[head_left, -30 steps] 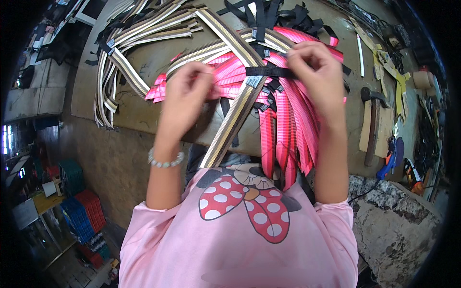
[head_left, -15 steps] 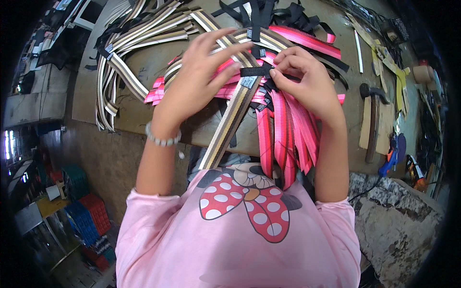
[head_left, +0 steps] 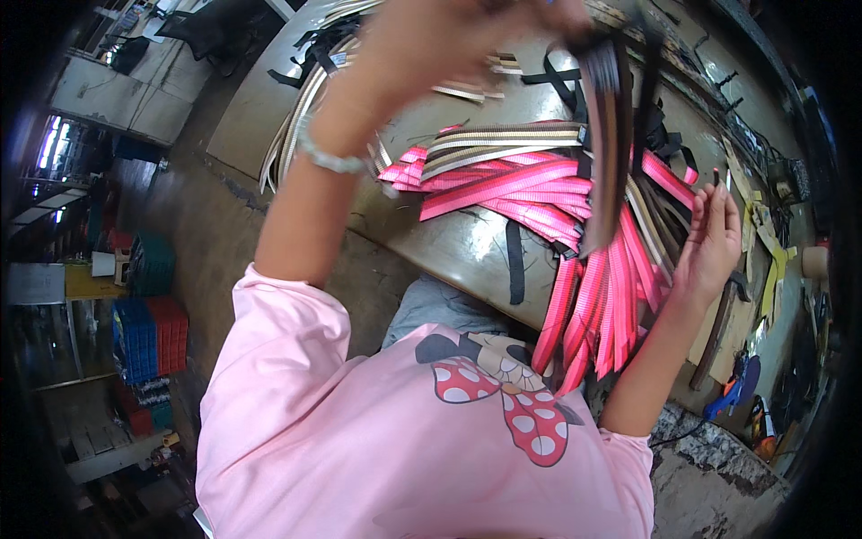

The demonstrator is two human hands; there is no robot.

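Note:
My left hand (head_left: 485,36), smeared by motion, is raised at the far edge of the view. A blurred brown striped webbing strap (head_left: 603,162) with black webbing hangs from its fingers, which look closed on the strap's upper end. Below lies a pile of pink webbing straps (head_left: 512,189), with brown, cream and white striped straps (head_left: 503,136) on top. More pink straps (head_left: 615,305) fan over the table's near edge. To the right of the pile, my right hand (head_left: 709,247) is lifted, its fingers loosely extended and no strap visible in them.
Another bundle of striped straps (head_left: 301,121) lies at the table's far left. On the right are a hammer (head_left: 716,337), yellow strips (head_left: 774,269) and a blue-handled tool (head_left: 734,391). Stacked plastic crates (head_left: 148,337) stand on the floor at left.
The striped strap has been lifted off the pile, its lower end no longer near my lap. My left hand has swung up and away; my right hand has moved right, off the black webbing.

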